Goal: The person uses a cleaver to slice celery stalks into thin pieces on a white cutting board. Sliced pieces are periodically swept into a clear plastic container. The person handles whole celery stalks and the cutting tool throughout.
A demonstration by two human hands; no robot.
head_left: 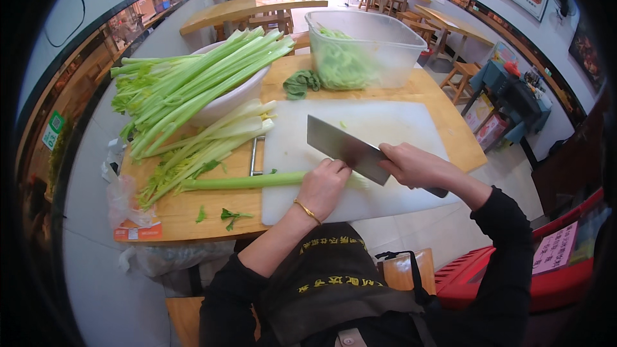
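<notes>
My left hand (326, 187) presses a green celery stalk (250, 181) onto the white cutting board (409, 130). In my right hand (412, 166) is a Chinese cleaver (344, 147), its wide blade slanting across the board just beyond my left fingers. The stalk's right end lies beside the blade, pale and slightly blurred. Its left end reaches past the board's metal handle (256, 155) onto the wooden table (193, 212). More celery stalks (217, 130) lie left of the board, and a large celery bunch (207, 77) rests across a white basin (226, 101).
A translucent plastic tub (366, 53) with cut celery inside stands behind the board. Next to it lies a crumpled green cloth (301, 83). Loose leaves (234, 217) and a clear plastic bag (126, 202) are at the table's near left. Wooden tables (255, 9) and stools stand farther back.
</notes>
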